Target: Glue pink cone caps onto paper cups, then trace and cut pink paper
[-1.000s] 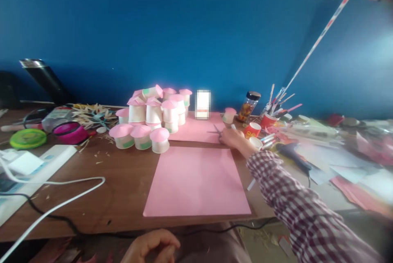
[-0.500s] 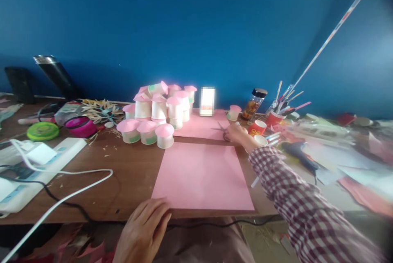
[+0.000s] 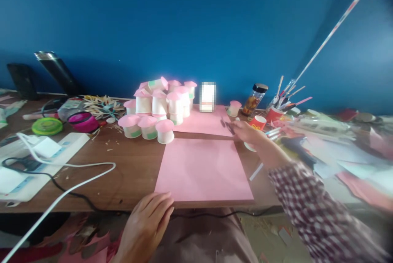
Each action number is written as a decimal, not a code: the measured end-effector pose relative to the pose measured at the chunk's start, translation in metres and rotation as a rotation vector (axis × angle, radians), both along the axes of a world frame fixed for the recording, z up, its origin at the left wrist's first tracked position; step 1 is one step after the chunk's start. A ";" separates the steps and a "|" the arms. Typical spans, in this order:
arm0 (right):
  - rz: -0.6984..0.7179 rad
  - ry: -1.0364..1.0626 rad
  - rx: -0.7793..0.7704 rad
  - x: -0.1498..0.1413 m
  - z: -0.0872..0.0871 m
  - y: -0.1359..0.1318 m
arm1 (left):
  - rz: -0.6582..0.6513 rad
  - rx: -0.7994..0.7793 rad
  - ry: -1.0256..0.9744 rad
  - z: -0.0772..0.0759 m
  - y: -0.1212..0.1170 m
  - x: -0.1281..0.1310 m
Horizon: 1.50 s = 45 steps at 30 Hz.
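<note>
My left hand [image 3: 150,221] lies flat at the table's front edge, fingertips on the near left corner of a pink paper sheet [image 3: 204,171]. Farther off, my right hand [image 3: 245,132] is closed around a pair of scissors [image 3: 227,125], blades pointing left over a second pink sheet [image 3: 199,123] at the back. To the left of that sheet stands a cluster of white paper cups with pink cone tops [image 3: 165,132], some stacked. One more such cup [image 3: 234,109] stands alone just beyond my right hand.
A power strip [image 3: 73,144] with white and black cables occupies the left, near a magenta case [image 3: 82,122] and green lid [image 3: 47,126]. On the right are a tilted jar [image 3: 255,98], red cups [image 3: 258,122], a tool cup [image 3: 275,113] and loose papers [image 3: 325,152].
The scissors in my right hand have shifted slightly right, with the forearm drawn to the right. My left hand stays on the sheet's corner. The whole view has moved a little.
</note>
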State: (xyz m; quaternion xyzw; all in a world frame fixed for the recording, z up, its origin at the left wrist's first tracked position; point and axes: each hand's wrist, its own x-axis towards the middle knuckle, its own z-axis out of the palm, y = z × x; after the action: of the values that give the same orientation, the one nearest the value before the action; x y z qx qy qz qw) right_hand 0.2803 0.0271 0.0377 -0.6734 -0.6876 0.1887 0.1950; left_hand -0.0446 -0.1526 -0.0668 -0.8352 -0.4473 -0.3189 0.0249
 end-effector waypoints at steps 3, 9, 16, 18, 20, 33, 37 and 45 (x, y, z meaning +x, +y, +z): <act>0.094 0.231 -0.074 -0.002 0.008 -0.046 | 0.002 -0.016 -0.090 0.004 -0.001 0.005; 0.332 1.179 -0.419 -0.016 0.003 -0.138 | 0.006 -0.382 -0.519 0.030 -0.001 0.038; 0.322 1.430 -0.574 -0.039 -0.033 -0.178 | -0.209 -0.832 -0.847 0.045 -0.004 0.077; 0.296 1.431 -0.548 -0.041 -0.044 -0.182 | -0.202 -0.858 -0.866 0.044 -0.007 0.083; 0.292 1.397 -0.544 -0.043 -0.052 -0.187 | -0.180 -0.883 -0.866 0.041 -0.011 0.086; 0.288 1.308 -0.474 -0.061 -0.078 -0.230 | -0.114 -1.041 -0.793 0.018 -0.032 0.096; 0.282 1.264 -0.471 -0.062 -0.073 -0.236 | -0.051 -0.973 -0.672 0.021 -0.034 0.096; 0.293 1.288 -0.496 -0.060 -0.072 -0.239 | -0.030 -0.998 -0.660 0.027 -0.037 0.098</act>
State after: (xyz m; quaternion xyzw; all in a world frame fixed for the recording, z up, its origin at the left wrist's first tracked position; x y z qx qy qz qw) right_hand 0.2198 -0.2116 -0.0343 -0.3528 -0.4556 0.7254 0.3765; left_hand 0.0536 -0.1896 -0.0396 -0.6088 -0.5153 -0.3132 -0.5155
